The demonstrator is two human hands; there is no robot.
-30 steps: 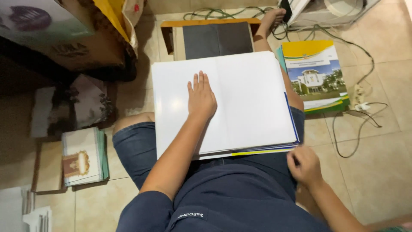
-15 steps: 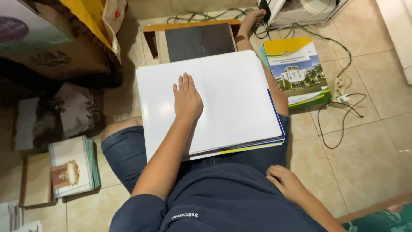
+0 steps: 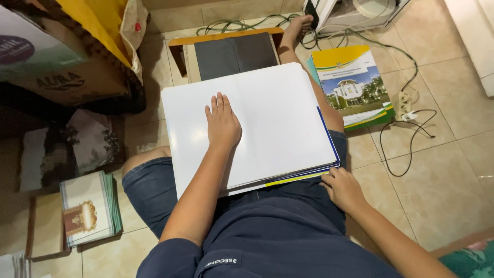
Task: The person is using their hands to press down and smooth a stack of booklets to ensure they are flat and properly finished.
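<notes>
Big open book [image 3: 278, 118] with blank white pages sits across the person's lap, pretty much center of the frame. Left hand [image 3: 222, 122] lies flat on the left page, fingers spread, its grip apart and clamped on nothing. Right hand [image 3: 342, 188] is at the book's lower right corner, fingers curled against the edge of the stacked pages; can't tell if that grip really pinches them. On the tiled floor [image 3: 442, 170], right of the book, lies a yellow-and-green booklet [image 3: 352, 85], with cables [image 3: 406, 139] beside it. A stack of green-edged booklets [image 3: 90, 208] sits lower left.
</notes>
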